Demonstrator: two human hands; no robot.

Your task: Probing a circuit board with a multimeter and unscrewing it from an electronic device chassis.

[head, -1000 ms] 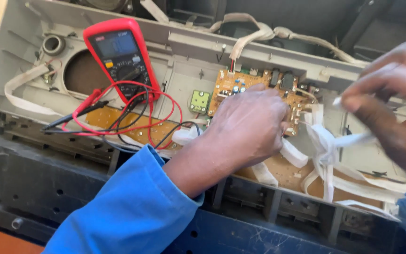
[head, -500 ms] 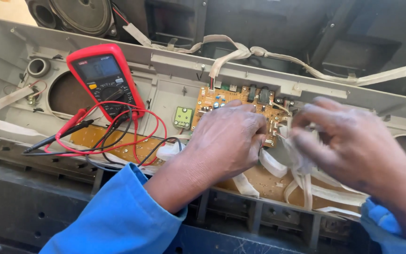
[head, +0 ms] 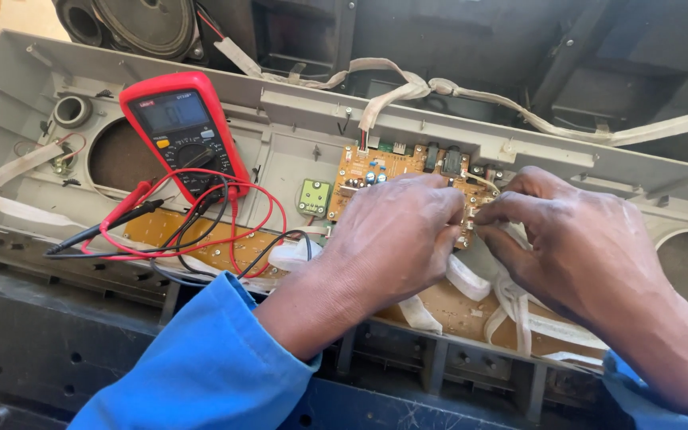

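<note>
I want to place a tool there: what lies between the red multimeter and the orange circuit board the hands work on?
In the head view, a small green square board on the grey plastic panel.

Carrier: a long grey plastic panel of an opened appliance ran from the upper left of the frame to the right edge, resting on a dark casing at lower left.
Upper left: a red handheld multimeter lay tilted on the panel, partly over a round cutout.
Left centre: red and black test leads looped across a tan strip board.
Centre: an orange-brown circuit board sat on the panel, a small green square board just beside it.
Lower right: white flat ribbon cables lay on the panel.
</note>
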